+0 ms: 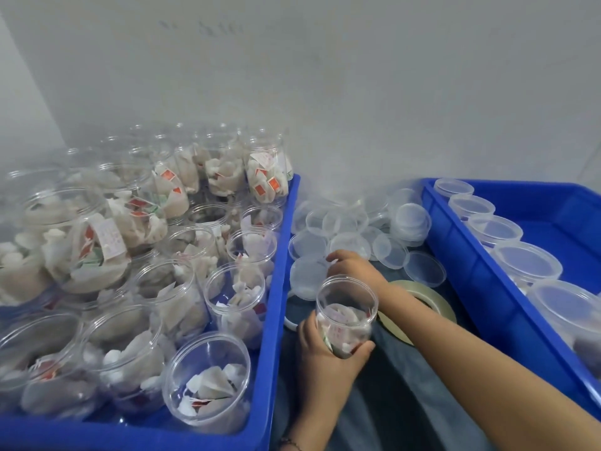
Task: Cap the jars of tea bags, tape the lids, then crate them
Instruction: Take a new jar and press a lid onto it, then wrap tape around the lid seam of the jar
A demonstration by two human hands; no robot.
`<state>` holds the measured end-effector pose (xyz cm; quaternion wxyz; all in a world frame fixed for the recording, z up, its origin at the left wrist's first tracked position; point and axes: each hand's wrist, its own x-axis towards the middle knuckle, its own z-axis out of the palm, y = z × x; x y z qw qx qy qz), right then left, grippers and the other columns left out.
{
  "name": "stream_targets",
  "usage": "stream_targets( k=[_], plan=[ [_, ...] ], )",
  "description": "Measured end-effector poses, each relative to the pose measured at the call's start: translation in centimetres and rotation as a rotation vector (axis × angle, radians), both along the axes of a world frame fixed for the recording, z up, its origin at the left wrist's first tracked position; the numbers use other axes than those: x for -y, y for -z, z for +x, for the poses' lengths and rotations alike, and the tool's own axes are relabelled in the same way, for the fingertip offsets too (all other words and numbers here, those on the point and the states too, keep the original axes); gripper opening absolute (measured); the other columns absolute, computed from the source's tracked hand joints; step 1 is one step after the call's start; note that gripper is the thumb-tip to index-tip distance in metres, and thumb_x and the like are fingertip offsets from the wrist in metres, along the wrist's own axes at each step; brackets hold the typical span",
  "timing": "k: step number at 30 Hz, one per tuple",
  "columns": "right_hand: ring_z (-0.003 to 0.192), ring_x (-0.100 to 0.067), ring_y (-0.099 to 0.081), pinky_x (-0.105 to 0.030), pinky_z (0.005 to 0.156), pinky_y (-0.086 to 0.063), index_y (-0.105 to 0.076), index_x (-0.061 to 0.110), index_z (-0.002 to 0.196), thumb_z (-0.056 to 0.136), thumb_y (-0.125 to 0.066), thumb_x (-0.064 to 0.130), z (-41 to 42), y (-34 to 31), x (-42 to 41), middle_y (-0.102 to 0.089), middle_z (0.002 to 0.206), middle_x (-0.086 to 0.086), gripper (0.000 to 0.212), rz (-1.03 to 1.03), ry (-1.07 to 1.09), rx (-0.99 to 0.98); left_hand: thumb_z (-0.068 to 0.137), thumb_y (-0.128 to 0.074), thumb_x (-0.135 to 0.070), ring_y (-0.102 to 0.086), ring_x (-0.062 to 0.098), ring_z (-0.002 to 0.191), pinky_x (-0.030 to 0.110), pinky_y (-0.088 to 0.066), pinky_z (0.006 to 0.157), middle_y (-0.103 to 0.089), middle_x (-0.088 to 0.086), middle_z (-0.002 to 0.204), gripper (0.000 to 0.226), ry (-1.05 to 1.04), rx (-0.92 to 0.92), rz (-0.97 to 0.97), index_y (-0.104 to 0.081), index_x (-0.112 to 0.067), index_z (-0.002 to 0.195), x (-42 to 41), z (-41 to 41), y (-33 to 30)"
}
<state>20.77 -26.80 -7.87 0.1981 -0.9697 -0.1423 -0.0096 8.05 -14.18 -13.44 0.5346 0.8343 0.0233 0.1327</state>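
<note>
Left hand [320, 356] grips an open jar [345, 315] between two crates [276, 288]. Right hand [353, 266] reaches the far lids [351, 227]; finger state unclear.

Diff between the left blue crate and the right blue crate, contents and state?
The left crate is packed with uncapped jars of tea bags, some piled on top and tilted; the right crate holds one row of jars with clear lids on, standing upright. The left crate looks full; the right crate shows bare blue floor behind its row. Both are blue plastic crates and flank the loose lids.
</note>
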Motion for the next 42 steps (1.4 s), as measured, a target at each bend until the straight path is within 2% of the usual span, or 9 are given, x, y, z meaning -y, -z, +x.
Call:
stream_targets(
  k=[3,8,11,16,22,26,32,38,42],
  plan=[
    [0.114,-0.024,-0.053,-0.019,0.088,-0.033,-0.073,0.004,0.086,0.081,-0.072,0.011,-0.8,-1.4,0.4,-0.059,0.119,-0.013,0.009,0.244,0.111,0.123,0.048,-0.086,-0.047,-0.053,0.025,0.108,0.034,-0.045,0.089,-0.054,0.006,0.118,0.092,0.011,0.007,0.003,-0.053,-0.007,0.124,0.0,0.1,0.1],
    [0.078,-0.009,-0.063,-0.025,0.075,-0.045,-0.057,0.006,0.092,0.097,-0.045,0.015,-2.2,-7.0,2.3,-0.069,0.079,0.004,0.015,0.865,0.532,0.151,0.049,-0.085,-0.048,-0.053,0.024,0.107,0.033,-0.045,0.088,-0.054,0.006,0.117,0.091,-0.004,0.014,0.032,-0.053,-0.007,0.124,0.1,0.1,0.3],
    [0.044,-0.009,-0.056,-0.017,0.042,-0.043,-0.049,0.008,0.074,0.098,-0.031,0.008,-4.6,-9.4,2.6,-0.059,0.047,0.006,0.031,1.185,0.594,0.116,0.051,-0.087,-0.044,-0.052,0.026,0.11,0.035,-0.045,0.092,-0.052,0.008,0.121,0.093,0.003,0.031,0.021,-0.05,-0.006,0.128,0.2,0.2,0.4],
    [0.062,-0.016,-0.051,-0.029,0.058,-0.039,-0.054,0.011,0.083,0.092,-0.051,0.046,-7.3,-7.0,0.1,-0.055,0.07,-0.001,0.037,0.513,0.515,-0.104,0.052,-0.085,-0.046,-0.051,0.025,0.111,0.034,-0.045,0.091,-0.052,0.008,0.121,0.092,0.012,0.051,0.031,-0.05,-0.007,0.128,0.1,0.2,0.7],
    [0.101,-0.012,-0.059,-0.023,0.088,-0.043,-0.066,0.018,0.104,0.09,-0.06,0.023,-8.6,-6.2,-1.7,-0.064,0.103,0.007,0.015,0.414,0.218,0.064,0.052,-0.084,-0.049,-0.053,0.023,0.104,0.029,-0.044,0.083,-0.053,0.006,0.115,0.091,-0.001,0.054,0.044,-0.05,-0.007,0.126,0.1,0.2,0.7],
    [0.122,-0.003,-0.043,-0.025,0.101,-0.033,-0.054,0.034,0.126,0.082,-0.058,0.056,-9.7,-6.2,-2.3,-0.052,0.131,0.018,0.049,0.114,-0.037,0.033,0.052,-0.081,-0.051,-0.052,0.02,0.107,0.023,-0.039,0.083,-0.049,-0.002,0.113,0.09,0.033,-0.016,0.038,-0.047,-0.011,0.126,0.2,0.7,0.5],
    [0.127,-0.012,-0.035,-0.027,0.096,-0.032,-0.037,0.051,0.137,0.086,-0.046,0.063,-9.9,-5.4,-3.1,-0.04,0.14,0.013,0.053,-0.237,-0.108,0.163,0.055,-0.081,-0.052,-0.053,0.021,0.107,0.035,-0.045,0.088,-0.053,0.005,0.113,0.088,0.035,-0.026,0.095,-0.047,-0.008,0.123,0.1,0.7,0.3],
    [0.117,-0.024,-0.045,-0.033,0.081,-0.042,-0.05,0.035,0.131,0.087,-0.044,0.058,-10.9,-3.8,-4.6,-0.046,0.133,0.004,0.05,-0.302,0.079,0.263,0.056,-0.08,-0.038,-0.056,0.02,0.1,0.034,-0.047,0.083,-0.055,0.003,0.107,0.071,0.078,-0.02,0.054,-0.052,-0.009,0.114,0.0,0.9,0.2],
    [0.097,-0.03,-0.051,-0.033,0.065,-0.038,-0.039,0.021,0.133,0.086,-0.027,0.073,-11.2,-5.0,-6.9,-0.049,0.118,-0.011,0.071,-0.491,0.361,0.091,0.062,-0.05,-0.055,-0.057,0.018,0.09,0.017,-0.036,0.062,-0.057,-0.001,0.093,0.055,0.129,-0.042,0.049,-0.052,-0.016,0.1,-0.2,0.9,0.0]
  ],
)
